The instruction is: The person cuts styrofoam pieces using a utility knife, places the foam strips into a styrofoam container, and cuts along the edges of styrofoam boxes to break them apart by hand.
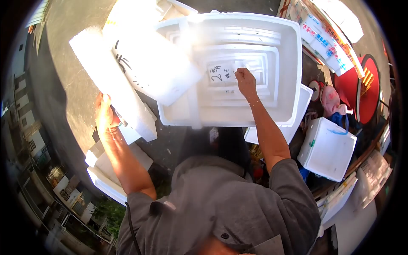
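Observation:
My right hand (246, 81) is closed over the inside of a large white foam box (293, 76), next to handwritten black characters (220, 75) on its floor. What its fingers hold, if anything, is hidden. To the left, my left hand (103, 111) is curled beside a long white foam piece (123, 91). A slim dark tool with a pale tip (120, 117) sticks out from its palm; its exact kind is unclear. Between the hands, a white foam lid (157, 68) with black writing lies tilted over the box's left side. Bright glare washes out part of it.
Below left is an open foam box (100, 180). On the right stand a smaller foam box (329, 148), printed cartons (325, 42), a red round stool-like object (367, 89) and a pink bag (333, 101). Another foam piece (297, 114) lies under the large box.

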The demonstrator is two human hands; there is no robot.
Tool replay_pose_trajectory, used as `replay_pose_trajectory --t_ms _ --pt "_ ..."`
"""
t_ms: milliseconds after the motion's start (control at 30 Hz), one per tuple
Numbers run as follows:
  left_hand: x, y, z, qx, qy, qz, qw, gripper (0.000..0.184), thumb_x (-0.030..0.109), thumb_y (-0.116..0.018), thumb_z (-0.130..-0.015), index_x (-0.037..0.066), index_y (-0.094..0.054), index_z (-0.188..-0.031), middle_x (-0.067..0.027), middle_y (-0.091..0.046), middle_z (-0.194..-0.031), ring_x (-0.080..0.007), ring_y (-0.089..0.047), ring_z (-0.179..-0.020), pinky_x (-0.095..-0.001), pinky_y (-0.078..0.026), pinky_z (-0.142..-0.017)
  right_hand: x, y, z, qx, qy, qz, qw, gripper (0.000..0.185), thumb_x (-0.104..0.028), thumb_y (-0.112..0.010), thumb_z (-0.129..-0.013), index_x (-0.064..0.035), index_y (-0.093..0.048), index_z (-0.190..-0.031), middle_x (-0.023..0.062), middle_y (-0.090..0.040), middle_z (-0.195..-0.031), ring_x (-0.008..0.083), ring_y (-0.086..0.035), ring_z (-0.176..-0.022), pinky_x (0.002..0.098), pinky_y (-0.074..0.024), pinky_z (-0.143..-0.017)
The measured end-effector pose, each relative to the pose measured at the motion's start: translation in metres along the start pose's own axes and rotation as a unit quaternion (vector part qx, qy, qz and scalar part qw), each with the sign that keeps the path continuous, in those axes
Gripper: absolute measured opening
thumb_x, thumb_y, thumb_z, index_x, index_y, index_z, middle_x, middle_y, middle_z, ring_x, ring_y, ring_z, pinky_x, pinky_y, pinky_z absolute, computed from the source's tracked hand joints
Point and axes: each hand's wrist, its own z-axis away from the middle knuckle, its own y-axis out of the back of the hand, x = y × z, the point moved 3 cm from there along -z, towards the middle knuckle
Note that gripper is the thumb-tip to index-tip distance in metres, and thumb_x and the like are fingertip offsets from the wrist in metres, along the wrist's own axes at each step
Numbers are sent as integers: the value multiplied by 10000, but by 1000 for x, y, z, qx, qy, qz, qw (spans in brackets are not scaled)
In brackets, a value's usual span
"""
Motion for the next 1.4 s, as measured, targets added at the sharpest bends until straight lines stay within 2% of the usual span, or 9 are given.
replay_pose_trajectory --t_ms 100,200,300,500,800,933,1100,1233,1400 --pt "2 -32 -1 -67 12 -3 998 908 469 -839 -726 -116 -467 -1312 -148 -645 -971 -185 -665 -650 -253 -509 -364 -76 27 30 -104 8 -260 960 454 -290 -635 -957 -16 -554 -1310 107 -669 -1173 218 -630 -1069 357 -468 -959" --pt "9 -94 2 -184 7 -11 983 719 312 -812 -784 -54 -529 -1334 -86 -648 -1135 -154 -610 -978 -283 -486 -868 -168 42 65 -162 102 -374 907 503 -198 -653 -929 2 -502 -1365 120 -631 -1242 223 -607 -1122 349 -425 -1024" --pt "14 -141 9 -192 43 -95 976 403 358 -778 -808 46 -599 -991 22 -514 -672 -70 -465 -524 -230 -383 -476 -195 54 75 -127 77 -287 946 497 -95 -665 -895 30 -506 -1349 139 -633 -1231 209 -606 -1120 334 -448 -1000" --pt "-5 -114 -3 -198 75 -68 975 379 384 -753 -821 78 -572 -954 18 -546 -751 -62 -512 -615 -223 -384 -489 -86 109 69 93 -29 -235 967 464 -76 -674 -887 86 -494 -1283 163 -642 -1125 193 -630 -993 294 -510 -863" --pt "-44 -67 8 -204 100 -22 974 584 471 -714 -830 -2 -616 -1158 -74 -669 -889 -100 -594 -653 -207 -440 -507 38 7 72 170 -319 -556 748 385 -22 -644 -904 -7 -506 -1264 164 -600 -1165 347 -604 -1064 575 -530 -882" --pt "-44 -69 23 -177 143 -9 974 377 273 -584 -934 -16 -593 -1175 -121 -692 -1003 -139 -648 -751 -248 -513 -596 57 -41 42 222 -314 -585 714 371 -76 -637 -930 -16 -494 -1267 150 -570 -1208 334 -583 -1080 551 -507 -868" --pt "-56 -56 22 -221 133 14 966 596 438 -677 -872 -40 -553 -1205 -147 -674 -1065 -205 -657 -912 -328 -545 -779 79 -61 17 239 -281 -641 673 298 -165 -567 -1000 -21 -485 -1248 152 -552 -1273 331 -567 -1136 544 -494 -901" --pt "-57 -56 20 -232 129 22 964 675 496 -722 -842 -50 -549 -1200 -135 -676 -1046 -195 -658 -900 -327 -546 -781 66 -47 26 189 -369 -479 773 366 -232 -598 -984 14 -513 -1241 167 -561 -1236 318 -611 -1050 480 -517 -797" --pt "-57 -78 16 -214 100 -39 971 634 439 -779 -824 -60 -572 -1156 -117 -672 -990 -147 -648 -798 -274 -540 -692 14 -20 68 99 -262 -462 842 404 -235 -608 -981 17 -517 -1284 140 -623 -1132 255 -625 -1040 382 -500 -750"
